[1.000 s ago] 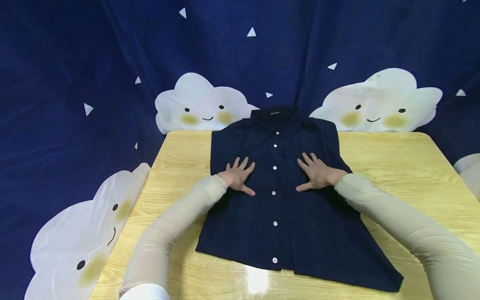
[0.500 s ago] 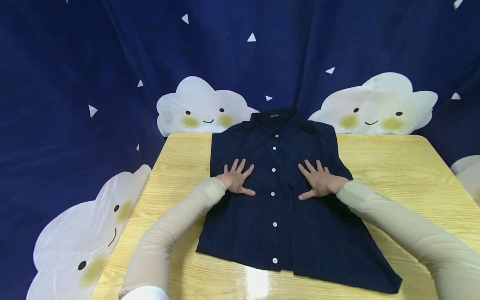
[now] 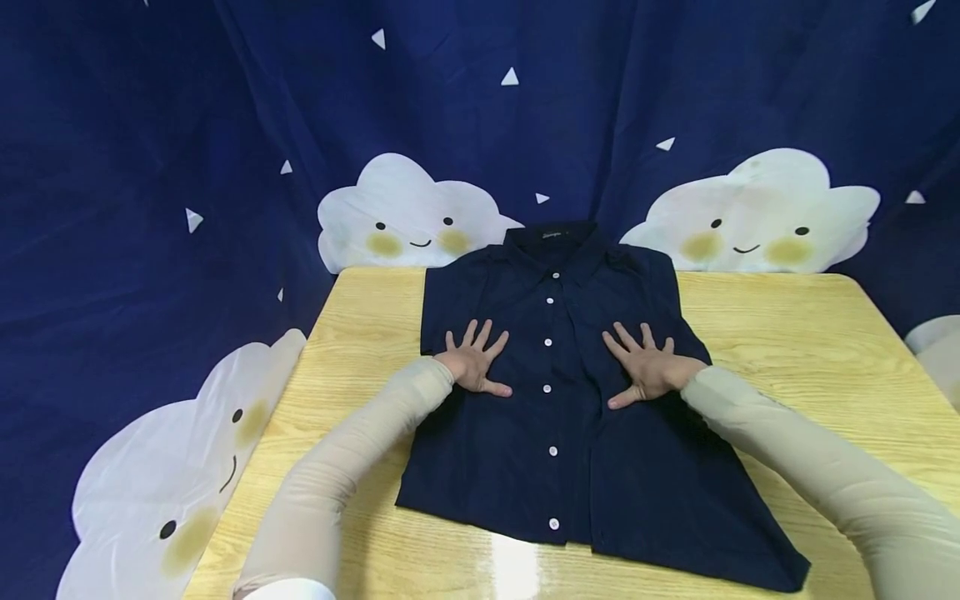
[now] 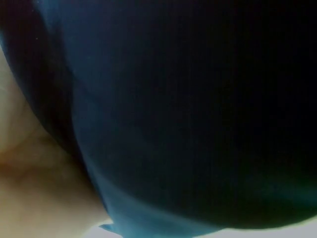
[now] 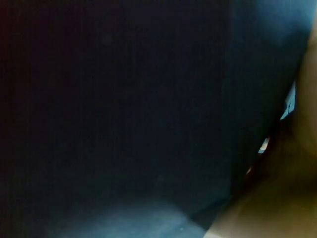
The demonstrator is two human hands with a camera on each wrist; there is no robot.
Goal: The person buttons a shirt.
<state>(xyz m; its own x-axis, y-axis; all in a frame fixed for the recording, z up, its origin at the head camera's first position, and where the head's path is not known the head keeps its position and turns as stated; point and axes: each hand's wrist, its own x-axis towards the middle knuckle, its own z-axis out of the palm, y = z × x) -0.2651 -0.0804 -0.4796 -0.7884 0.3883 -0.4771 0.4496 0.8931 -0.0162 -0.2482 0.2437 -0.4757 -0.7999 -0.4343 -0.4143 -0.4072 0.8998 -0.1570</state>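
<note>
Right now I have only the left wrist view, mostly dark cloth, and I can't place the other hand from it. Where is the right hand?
Observer: In the head view, the right hand rests with spread fingers on the dark blue shirt, to the right of its row of white buttons.
Operator: Thanks. My view doesn't show the whole bottom edge of the shirt either; does it lie even?
Observer: No, in the head view its right corner juts farther out to the side and nearer the wearer than its left corner.
</note>
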